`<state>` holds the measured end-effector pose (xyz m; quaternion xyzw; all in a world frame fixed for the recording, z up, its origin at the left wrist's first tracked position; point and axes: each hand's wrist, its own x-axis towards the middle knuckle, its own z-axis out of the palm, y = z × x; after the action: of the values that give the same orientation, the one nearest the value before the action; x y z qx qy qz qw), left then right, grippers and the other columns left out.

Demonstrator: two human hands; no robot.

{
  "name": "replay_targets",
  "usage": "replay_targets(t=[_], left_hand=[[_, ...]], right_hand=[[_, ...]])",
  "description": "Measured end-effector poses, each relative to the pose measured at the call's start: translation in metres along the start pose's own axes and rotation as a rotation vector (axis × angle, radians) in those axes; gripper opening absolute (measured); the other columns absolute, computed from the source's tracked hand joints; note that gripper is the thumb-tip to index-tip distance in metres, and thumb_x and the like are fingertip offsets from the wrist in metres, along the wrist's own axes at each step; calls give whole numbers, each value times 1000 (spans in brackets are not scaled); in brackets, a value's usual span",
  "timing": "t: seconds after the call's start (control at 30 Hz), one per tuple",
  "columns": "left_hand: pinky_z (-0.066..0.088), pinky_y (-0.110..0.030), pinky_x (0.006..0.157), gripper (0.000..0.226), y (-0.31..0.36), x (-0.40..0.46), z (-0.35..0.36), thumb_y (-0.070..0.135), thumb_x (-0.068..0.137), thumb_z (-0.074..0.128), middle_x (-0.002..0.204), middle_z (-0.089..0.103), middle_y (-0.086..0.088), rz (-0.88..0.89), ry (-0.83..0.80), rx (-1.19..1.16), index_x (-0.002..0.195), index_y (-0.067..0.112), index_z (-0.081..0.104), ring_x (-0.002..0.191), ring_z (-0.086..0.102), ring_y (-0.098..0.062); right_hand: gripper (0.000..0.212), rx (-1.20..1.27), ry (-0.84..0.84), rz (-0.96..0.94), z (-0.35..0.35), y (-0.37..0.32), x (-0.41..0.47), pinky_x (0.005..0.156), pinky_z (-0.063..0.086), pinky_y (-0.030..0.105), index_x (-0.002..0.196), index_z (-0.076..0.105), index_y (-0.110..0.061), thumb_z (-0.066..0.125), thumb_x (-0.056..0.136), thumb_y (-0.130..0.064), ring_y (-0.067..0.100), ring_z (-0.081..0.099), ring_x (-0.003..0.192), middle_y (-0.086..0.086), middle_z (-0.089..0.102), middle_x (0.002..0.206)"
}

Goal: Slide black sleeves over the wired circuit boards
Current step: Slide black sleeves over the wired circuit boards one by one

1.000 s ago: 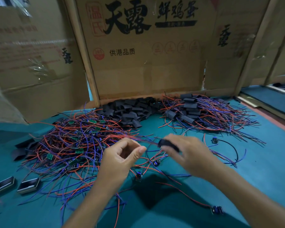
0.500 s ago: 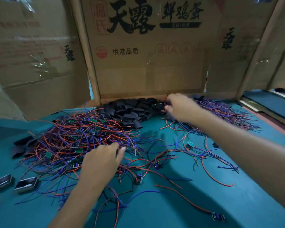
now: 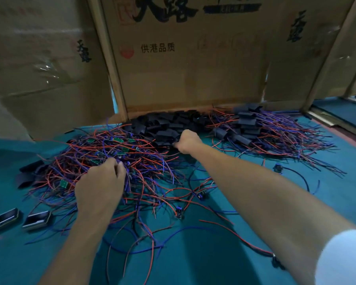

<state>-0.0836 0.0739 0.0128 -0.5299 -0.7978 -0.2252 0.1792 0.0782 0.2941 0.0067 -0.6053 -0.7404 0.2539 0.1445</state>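
Flanking two hands (image 3: pixel 100 187) (image 3: pixel 188 140): three wire piles (image 3: pixel 115 161).

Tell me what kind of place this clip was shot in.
Probably a small, makeshift assembly workbench for hand piecework. A teal table holds a tangle of wired boards, a heap of black sleeves and a finished pile, screened by flattened egg cartons.

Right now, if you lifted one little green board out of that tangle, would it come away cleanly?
Probably not. The wired circuit boards trail thin red and blue leads that cross many others, so neighbours would likely drag along. The leads curve loosely on the table, so they look floppy. The left hand is already among them.
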Motion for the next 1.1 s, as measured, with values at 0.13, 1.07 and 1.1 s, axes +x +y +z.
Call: replay_targets(t=[0.13,1.07,1.1], left_hand=[[35,-25,42,36,-15,7,-4,29,101,50,48,46,-3,-79,20,28,68,14,52,40,43,-23],[47,-43,78,16,6,72,-38,27,93,66,98,52,-6,188,2,-327,97,16,56,90,54,-28],[47,-38,71,13,11,65,-45,28,93,67,91,55,-3,196,37,-420,95,21,56,81,55,-22]], right_hand=[[34,297,37,-2,-23,3,-20,48,43,29,67,45,-9,52,97,-22,23,65,60,10,57,64],[44,579,367,-92,-26,110,-174,65,35,36,89,49,-22,25,99,-58,5,43,66,6,55,85],[38,588,361,-93,-25,110,-173,64,35,35,89,49,-27,28,99,-56,5,44,67,7,56,87]])
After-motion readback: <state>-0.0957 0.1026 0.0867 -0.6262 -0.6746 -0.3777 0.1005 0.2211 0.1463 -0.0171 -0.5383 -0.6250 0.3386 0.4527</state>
